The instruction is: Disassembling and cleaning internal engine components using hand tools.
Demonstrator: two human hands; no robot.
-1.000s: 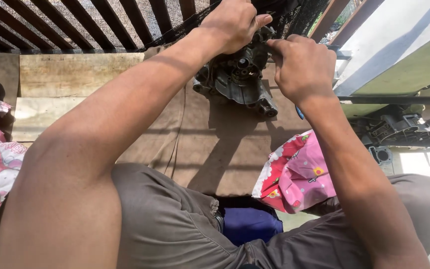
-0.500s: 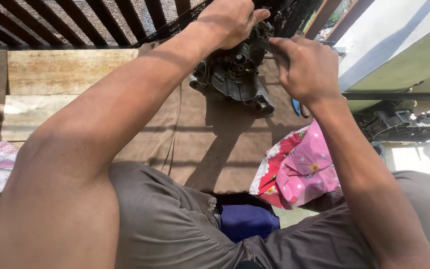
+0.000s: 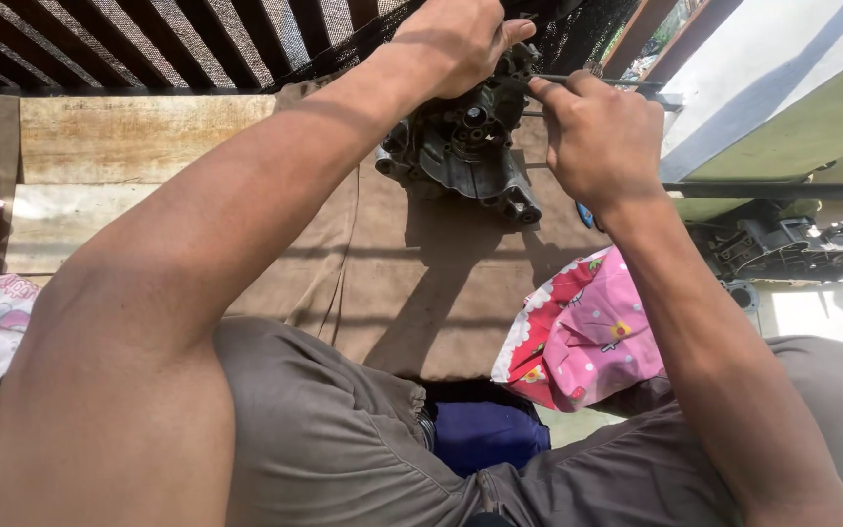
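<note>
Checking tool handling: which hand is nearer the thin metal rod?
Right. The right hand pinches the thin metal rod at its fingertips; the left hand grips the top of the dark engine casing beside it.

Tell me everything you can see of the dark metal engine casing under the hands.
The dark grey cast-metal engine casing looks grimy, with round bores, ribs and a protruding lug at its lower right. It rests on a brown cloth over wooden planks. The left hand grips its top; the right hand holds a thin metal rod against its upper right side. Its far side is hidden.
</note>
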